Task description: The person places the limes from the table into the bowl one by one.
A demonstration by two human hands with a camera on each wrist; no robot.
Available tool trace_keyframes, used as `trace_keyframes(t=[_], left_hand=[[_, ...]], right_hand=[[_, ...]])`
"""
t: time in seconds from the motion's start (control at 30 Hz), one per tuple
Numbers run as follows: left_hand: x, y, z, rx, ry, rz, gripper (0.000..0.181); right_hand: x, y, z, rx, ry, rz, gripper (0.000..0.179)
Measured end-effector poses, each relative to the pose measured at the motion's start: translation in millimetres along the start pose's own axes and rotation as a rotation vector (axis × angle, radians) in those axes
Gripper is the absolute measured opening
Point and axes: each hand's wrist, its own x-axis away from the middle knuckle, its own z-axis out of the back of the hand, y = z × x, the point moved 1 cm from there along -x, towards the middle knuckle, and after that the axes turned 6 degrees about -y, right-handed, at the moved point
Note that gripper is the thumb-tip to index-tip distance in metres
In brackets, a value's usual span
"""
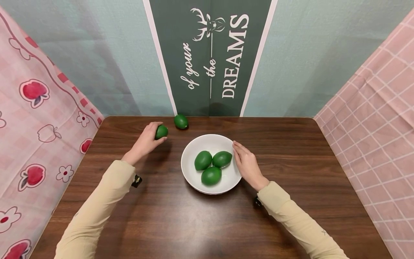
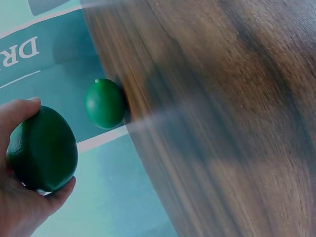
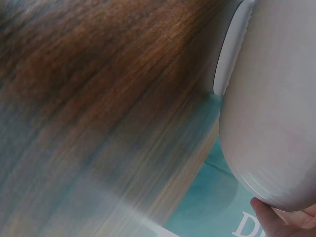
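Note:
My left hand [image 1: 146, 141] grips a green lime [image 1: 161, 132] near the table's back left. In the left wrist view, thumb and fingers curl round the held lime [image 2: 47, 150]. A second lime [image 1: 181, 122] lies at the back edge, just right of that hand. The white bowl [image 1: 210, 141] stands mid-table with three limes inside: one left [image 1: 203, 160], one right [image 1: 222, 159], one nearest me [image 1: 211, 176]. Against the bowl's right rim rests my right hand [image 1: 248, 165], its fingers fairly straight. The right wrist view has the bowl's outer wall [image 3: 271, 108] with fingertips touching it.
A brown wooden table [image 1: 155, 223] carries everything. Behind its back edge hangs a teal cloth [image 1: 291, 72] with a dark lettered panel [image 1: 210, 104]. A pink apple-print cloth [image 1: 32, 136] borders the left side, a pink checked cloth [image 1: 381, 118] the right.

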Motion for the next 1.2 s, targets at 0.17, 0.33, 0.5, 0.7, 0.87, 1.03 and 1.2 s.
trace_keyframes(t=[0.17, 0.33, 0.5, 0.7, 0.87, 1.03, 1.2], left_hand=[[0.8, 7.5, 1.0, 0.002, -0.001, -0.019, 0.059], [1.0, 14.6, 1.4, 0.000, -0.009, -0.034, 0.058], [2.7, 21.9, 0.6, 0.009, -0.021, -0.046, 0.058], [5.2, 28.7, -1.1, 0.020, -0.019, -0.071, 0.058], [6.4, 35.1, -2.0, 0.026, -0.020, -0.098, 0.057], [7.5, 41.8, -2.7, 0.034, -0.015, -0.128, 0.055], [9.4, 47.2, -3.9, 0.032, -0.021, -0.149, 0.056]], right_hand=[[0.1, -0.5, 0.4, 0.004, -0.006, -0.002, 0.028], [-0.3, -1.2, 1.1, 0.000, -0.012, -0.006, 0.028], [-0.3, -1.6, 1.2, 0.002, -0.012, -0.005, 0.028], [-0.2, -1.4, 1.3, 0.001, -0.011, -0.002, 0.028], [-0.1, -1.6, 1.4, 0.006, -0.011, -0.005, 0.028], [-0.2, -2.0, 1.5, 0.010, -0.005, -0.001, 0.028], [-0.7, -1.9, 1.6, 0.008, -0.006, -0.004, 0.028]])
